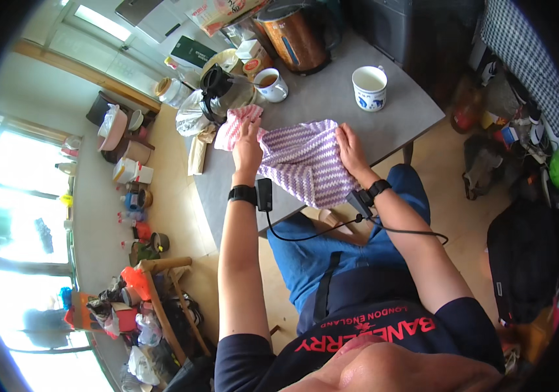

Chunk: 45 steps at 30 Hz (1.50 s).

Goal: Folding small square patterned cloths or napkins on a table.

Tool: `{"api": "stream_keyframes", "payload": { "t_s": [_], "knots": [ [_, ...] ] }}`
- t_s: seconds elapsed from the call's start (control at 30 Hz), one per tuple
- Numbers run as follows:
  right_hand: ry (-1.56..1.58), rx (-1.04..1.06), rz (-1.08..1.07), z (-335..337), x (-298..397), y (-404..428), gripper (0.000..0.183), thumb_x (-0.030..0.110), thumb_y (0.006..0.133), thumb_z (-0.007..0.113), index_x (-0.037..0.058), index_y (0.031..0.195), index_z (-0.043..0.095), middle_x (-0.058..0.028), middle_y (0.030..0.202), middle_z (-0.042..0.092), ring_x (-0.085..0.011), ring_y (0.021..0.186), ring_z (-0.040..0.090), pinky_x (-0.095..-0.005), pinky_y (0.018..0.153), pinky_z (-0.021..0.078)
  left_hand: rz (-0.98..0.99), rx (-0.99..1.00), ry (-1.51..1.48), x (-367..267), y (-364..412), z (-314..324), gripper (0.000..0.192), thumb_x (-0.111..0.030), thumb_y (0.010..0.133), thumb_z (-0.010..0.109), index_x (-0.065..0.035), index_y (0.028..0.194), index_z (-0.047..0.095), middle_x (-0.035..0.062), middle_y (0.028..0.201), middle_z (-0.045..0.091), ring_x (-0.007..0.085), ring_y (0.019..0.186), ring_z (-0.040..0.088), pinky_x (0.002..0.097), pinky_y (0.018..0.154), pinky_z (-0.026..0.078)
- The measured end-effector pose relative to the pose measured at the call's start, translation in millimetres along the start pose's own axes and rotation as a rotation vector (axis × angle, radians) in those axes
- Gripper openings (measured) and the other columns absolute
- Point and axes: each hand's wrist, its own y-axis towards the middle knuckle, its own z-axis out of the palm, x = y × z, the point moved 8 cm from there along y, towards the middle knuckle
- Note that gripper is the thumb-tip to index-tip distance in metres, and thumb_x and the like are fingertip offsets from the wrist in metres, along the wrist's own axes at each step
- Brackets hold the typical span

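Observation:
A purple-and-white striped knitted or crocheted cloth spreads between my two hands, its lower part reaching the table's near edge. My right hand grips its right edge, with the fingertips near the upper corner. Over a pink-and-white striped cloth lies my left hand, fingers stretched forward and the thumb side against the purple cloth. Whether those fingers pinch either fabric is hidden. Each wrist wears a black strap with a small box, and a black cable runs from them.
Past the cloths on the grey table stand a white mug, a cup of brown liquid, a glass pot with black lid and a copper-coloured kettle. Left of them lie a plastic bag and a pale packet.

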Motion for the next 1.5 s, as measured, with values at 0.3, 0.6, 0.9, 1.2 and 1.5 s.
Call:
{"api": "stream_keyframes", "payload": {
  "t_s": [0.3,0.6,0.9,1.2,1.5],
  "knots": [
    [0.014,0.007,-0.002,5,-8,2,0.027,0.027,0.103,0.046,0.0023,0.092,0.050,-0.0110,0.069,0.050,-0.0234,0.063,0.049,-0.0355,0.062,0.0415,-0.414,0.221,0.322,120,-18,-27,0.028,-0.027,0.083,0.064,-0.0077,0.101,0.070,0.0196,0.100,0.069,0.0367,0.095,0.067,0.0479,0.080,0.052],
    [0.008,0.015,0.018,7,-8,2,0.028,0.028,0.103,0.046,0.0017,0.093,0.051,-0.0130,0.071,0.051,-0.0262,0.065,0.050,-0.0364,0.063,0.0422,-0.422,0.188,0.477,133,-71,-67,0.028,-0.027,0.083,0.066,-0.0041,0.098,0.069,0.0185,0.111,0.065,0.0385,0.098,0.065,0.0482,0.082,0.052],
    [-0.030,0.014,-0.001,2,-1,1,0.028,0.027,0.103,0.046,0.0012,0.095,0.052,-0.0147,0.072,0.054,-0.0281,0.066,0.052,-0.0374,0.064,0.0427,0.289,0.279,-0.318,-88,-68,-19,0.033,-0.001,0.070,0.071,-0.0087,0.102,0.068,0.0105,0.115,0.062,0.0292,0.114,0.056,0.0394,0.099,0.045],
    [0.016,-0.023,-0.019,0,-7,2,0.026,0.026,0.103,0.047,0.0013,0.095,0.053,-0.0133,0.073,0.054,-0.0248,0.067,0.053,-0.0355,0.064,0.0430,-0.276,0.825,-0.388,-40,-85,-55,0.016,-0.009,0.082,0.062,-0.0021,0.094,0.067,0.0134,0.095,0.069,0.0291,0.088,0.068,0.0367,0.079,0.053],
    [-0.017,0.018,0.012,5,-1,0,0.026,0.026,0.102,0.048,0.0015,0.096,0.054,-0.0118,0.071,0.053,-0.0216,0.064,0.051,-0.0351,0.062,0.0428,0.014,0.359,-0.395,-30,-56,39,0.040,-0.021,0.096,0.054,-0.0058,0.134,0.055,0.0144,0.139,0.054,0.0313,0.134,0.046,0.0433,0.111,0.034]
  ]
}}
